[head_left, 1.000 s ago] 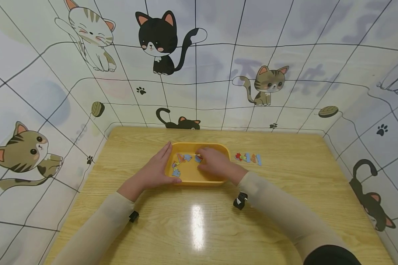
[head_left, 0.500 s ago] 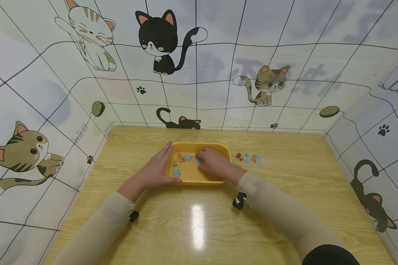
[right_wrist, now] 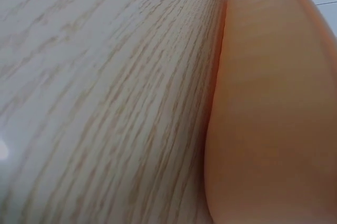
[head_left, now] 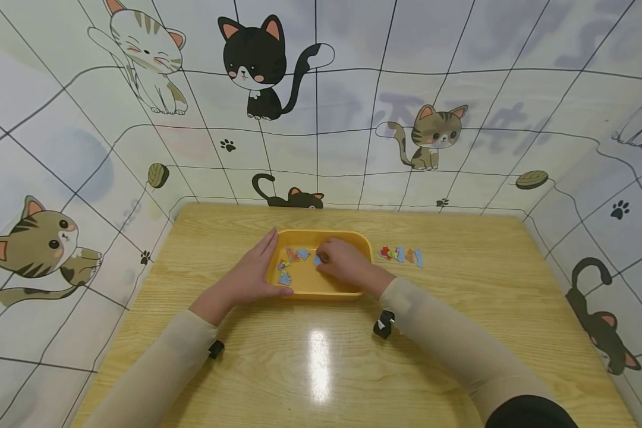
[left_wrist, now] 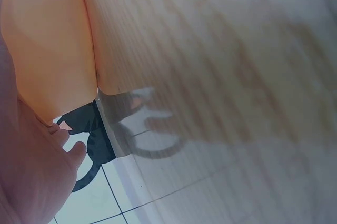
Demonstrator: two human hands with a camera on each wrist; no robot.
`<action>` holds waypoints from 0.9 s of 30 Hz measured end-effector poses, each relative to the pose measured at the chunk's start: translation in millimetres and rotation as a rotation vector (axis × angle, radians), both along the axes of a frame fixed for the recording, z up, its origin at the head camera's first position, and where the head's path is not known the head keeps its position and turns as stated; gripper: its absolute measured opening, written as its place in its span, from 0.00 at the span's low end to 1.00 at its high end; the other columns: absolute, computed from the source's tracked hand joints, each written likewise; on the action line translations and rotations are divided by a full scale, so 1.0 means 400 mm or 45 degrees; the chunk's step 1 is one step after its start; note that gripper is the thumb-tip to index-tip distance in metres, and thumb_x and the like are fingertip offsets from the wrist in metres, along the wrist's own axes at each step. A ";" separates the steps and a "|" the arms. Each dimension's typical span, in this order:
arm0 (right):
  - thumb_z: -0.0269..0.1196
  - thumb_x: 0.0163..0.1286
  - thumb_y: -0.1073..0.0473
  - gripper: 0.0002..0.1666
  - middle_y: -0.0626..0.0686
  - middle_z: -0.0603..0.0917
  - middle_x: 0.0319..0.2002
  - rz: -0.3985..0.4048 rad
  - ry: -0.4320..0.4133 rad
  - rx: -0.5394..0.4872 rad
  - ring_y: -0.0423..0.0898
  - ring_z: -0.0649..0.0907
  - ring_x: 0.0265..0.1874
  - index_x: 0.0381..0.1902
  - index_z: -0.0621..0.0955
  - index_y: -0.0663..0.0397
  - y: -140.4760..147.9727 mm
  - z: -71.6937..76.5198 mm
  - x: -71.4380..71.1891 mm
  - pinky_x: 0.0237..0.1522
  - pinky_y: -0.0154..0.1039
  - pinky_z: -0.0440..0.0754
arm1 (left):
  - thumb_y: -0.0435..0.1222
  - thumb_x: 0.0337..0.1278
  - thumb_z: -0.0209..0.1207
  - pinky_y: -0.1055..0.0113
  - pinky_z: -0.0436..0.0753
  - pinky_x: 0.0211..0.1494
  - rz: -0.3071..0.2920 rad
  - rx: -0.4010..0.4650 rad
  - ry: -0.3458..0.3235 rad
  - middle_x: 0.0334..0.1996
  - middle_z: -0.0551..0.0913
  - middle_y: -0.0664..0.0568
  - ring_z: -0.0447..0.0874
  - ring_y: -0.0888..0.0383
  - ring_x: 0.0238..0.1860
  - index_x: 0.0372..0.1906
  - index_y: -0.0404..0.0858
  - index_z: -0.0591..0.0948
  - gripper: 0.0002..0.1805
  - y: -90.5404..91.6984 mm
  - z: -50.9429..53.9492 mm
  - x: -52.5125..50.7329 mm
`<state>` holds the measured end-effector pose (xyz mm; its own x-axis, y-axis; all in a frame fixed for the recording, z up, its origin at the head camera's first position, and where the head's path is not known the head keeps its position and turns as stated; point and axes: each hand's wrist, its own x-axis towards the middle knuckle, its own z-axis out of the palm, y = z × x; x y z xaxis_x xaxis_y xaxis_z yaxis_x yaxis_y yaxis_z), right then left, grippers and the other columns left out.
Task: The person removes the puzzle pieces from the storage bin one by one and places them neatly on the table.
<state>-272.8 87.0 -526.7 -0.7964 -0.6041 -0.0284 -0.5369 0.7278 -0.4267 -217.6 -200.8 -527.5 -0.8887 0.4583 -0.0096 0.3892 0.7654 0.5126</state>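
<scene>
Your left hand (head_left: 252, 273) lay straight-fingered, thumb spread, against the left end of the yellow tray (head_left: 321, 295); your right hand (head_left: 345, 261), fingers curled inside it, pinched a small piece (head_left: 317, 260); loose pieces (head_left: 285, 278) lay near your left hand; a row of pieces (head_left: 400, 254) lay right of the tray, toward the tabletop's (head_left: 267, 368) far edge.

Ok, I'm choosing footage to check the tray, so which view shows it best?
The head view: it looks down into the tray, though the right hand hides part. Each wrist view shows only part of its outside, cut off by the frame.
</scene>
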 end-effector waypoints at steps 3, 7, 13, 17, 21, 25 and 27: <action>0.75 0.76 0.54 0.12 0.49 0.81 0.42 -0.016 -0.002 0.006 0.46 0.77 0.42 0.50 0.88 0.55 -0.003 -0.001 0.001 0.49 0.44 0.80 | 0.77 0.48 0.73 0.44 0.56 0.88 0.006 -0.001 0.002 0.92 0.36 0.47 0.41 0.45 0.91 0.91 0.33 0.42 0.83 -0.001 -0.003 -0.001; 0.76 0.75 0.54 0.12 0.49 0.81 0.42 -0.031 -0.014 -0.001 0.46 0.78 0.42 0.49 0.88 0.55 -0.006 0.002 0.004 0.48 0.44 0.80 | 0.77 0.48 0.73 0.43 0.56 0.88 0.009 -0.009 0.001 0.92 0.36 0.48 0.41 0.45 0.91 0.91 0.33 0.42 0.83 -0.001 -0.005 -0.001; 0.76 0.74 0.53 0.15 0.50 0.81 0.43 -0.040 -0.034 -0.006 0.46 0.79 0.41 0.50 0.87 0.57 -0.005 0.006 0.009 0.48 0.44 0.82 | 0.78 0.48 0.72 0.44 0.55 0.88 0.007 -0.016 0.003 0.92 0.36 0.47 0.41 0.45 0.91 0.91 0.33 0.41 0.83 -0.001 -0.005 0.001; 0.76 0.73 0.52 0.15 0.49 0.80 0.42 -0.025 -0.012 0.003 0.46 0.79 0.40 0.49 0.86 0.55 -0.003 0.004 0.009 0.46 0.43 0.82 | 0.78 0.48 0.72 0.44 0.55 0.88 0.008 -0.015 -0.005 0.92 0.36 0.47 0.40 0.45 0.91 0.91 0.34 0.40 0.84 0.000 -0.003 0.002; 0.75 0.72 0.52 0.13 0.47 0.79 0.37 -0.019 0.009 0.005 0.45 0.77 0.36 0.44 0.82 0.50 -0.002 0.003 0.007 0.40 0.41 0.77 | 0.76 0.48 0.74 0.44 0.56 0.88 0.005 0.001 -0.006 0.92 0.36 0.47 0.41 0.44 0.90 0.91 0.33 0.41 0.83 0.001 0.003 0.004; 0.74 0.72 0.51 0.15 0.46 0.78 0.34 -0.022 -0.002 -0.008 0.44 0.77 0.34 0.43 0.79 0.48 -0.001 0.008 0.009 0.37 0.41 0.75 | 0.74 0.49 0.75 0.41 0.57 0.87 -0.004 0.008 0.012 0.92 0.39 0.42 0.42 0.41 0.90 0.91 0.31 0.42 0.82 0.003 0.005 0.002; 0.74 0.72 0.50 0.15 0.46 0.78 0.34 -0.027 -0.016 -0.026 0.44 0.77 0.34 0.44 0.79 0.48 0.000 0.012 0.010 0.37 0.41 0.75 | 0.75 0.50 0.74 0.40 0.57 0.87 -0.004 0.006 0.015 0.92 0.39 0.41 0.43 0.41 0.90 0.91 0.31 0.42 0.82 0.003 0.004 0.000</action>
